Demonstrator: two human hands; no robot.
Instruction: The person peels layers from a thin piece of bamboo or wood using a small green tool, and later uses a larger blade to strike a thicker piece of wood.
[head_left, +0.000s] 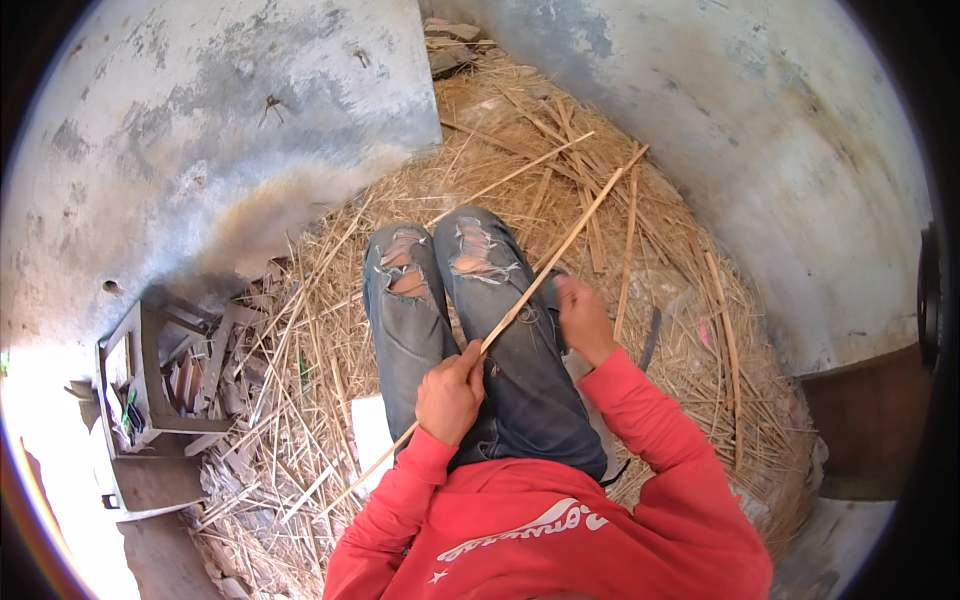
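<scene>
A long, thin strip of split wood or bamboo slants across my thighs, from beyond my right knee back past my left side. My left hand is closed around it above my lap. My right hand is beside my right thigh, just right of the strip, with its fingers curled. A dark edge shows by those fingers, but I cannot make out what it belongs to. Both legs are in torn dark jeans, knees together.
Shavings and loose strips cover the ground around me. More long strips lie ahead and to the right. A wooden frame stool lies at the left with scraps inside. Worn plaster walls stand close. A dark flat piece lies right of my hand.
</scene>
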